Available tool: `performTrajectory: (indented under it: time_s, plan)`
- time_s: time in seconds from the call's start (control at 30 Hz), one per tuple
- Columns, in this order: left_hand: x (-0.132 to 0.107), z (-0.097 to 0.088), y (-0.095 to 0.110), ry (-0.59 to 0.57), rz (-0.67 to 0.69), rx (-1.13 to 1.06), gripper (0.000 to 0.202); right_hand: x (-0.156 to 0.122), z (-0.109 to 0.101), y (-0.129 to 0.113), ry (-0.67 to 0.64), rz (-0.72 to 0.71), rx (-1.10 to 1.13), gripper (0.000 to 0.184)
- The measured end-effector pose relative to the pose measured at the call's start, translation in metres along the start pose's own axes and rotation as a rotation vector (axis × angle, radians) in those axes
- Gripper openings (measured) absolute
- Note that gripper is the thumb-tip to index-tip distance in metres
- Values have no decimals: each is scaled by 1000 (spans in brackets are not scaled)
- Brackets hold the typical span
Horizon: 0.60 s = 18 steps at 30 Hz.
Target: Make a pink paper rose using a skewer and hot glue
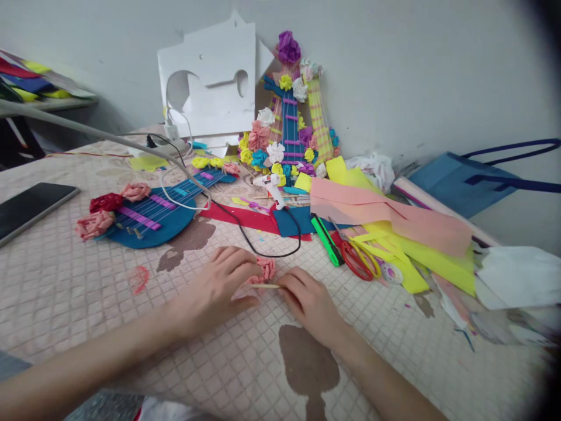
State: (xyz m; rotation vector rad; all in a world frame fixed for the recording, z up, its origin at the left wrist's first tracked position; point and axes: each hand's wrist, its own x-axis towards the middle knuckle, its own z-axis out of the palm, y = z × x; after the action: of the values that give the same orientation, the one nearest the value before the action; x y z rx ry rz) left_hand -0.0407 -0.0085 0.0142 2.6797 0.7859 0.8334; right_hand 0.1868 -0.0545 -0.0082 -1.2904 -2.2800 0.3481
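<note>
My left hand (pixel 230 278) is curled around the left side of a small pink fabric or paper flower (pixel 266 267), with the thumb a little lower. Part of the flower is hidden behind those fingers. Between both hands a thin wooden stick (pixel 266 286) lies level, just below the flower. My right hand (pixel 309 298) pinches the stick's right end between thumb and fingertips. Left of the hands rests a blue toy guitar (pixel 170 219) with purple strips, strings and pink and red flowers. A white glue gun (pixel 272 188) stands beyond my hands.
Right of my hands lie a green box cutter (pixel 326 240), red-handled scissors (pixel 356 260) and pink sheets (pixel 385 213) over yellow ones. Flower-covered guitars (pixel 291 128) lean on the wall beside white foam boards (pixel 210 88). A black cable (pixel 245 234) loops ahead. A phone (pixel 35 207) lies left.
</note>
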Motion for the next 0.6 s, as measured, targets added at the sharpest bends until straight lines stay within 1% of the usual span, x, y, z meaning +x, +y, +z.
performTrajectory:
  time_s: [0.07,0.2,0.37,0.47,0.6]
  plan:
    - [-5,8,5,-31,2,68,24,0,1,0,-2,-5,-4,18]
    - [-5,17,9,-61,-26,154,12,0,2,-1,-6,-2,-13,18]
    - [-5,20,11,-51,-38,162,6,-1,5,-2,-11,-7,-31,16]
    - [-7,21,11,-28,-44,160,6,-1,6,-2,3,-12,-36,15]
    - [-7,22,11,-28,-47,157,7,-1,8,-1,5,-2,-48,14]
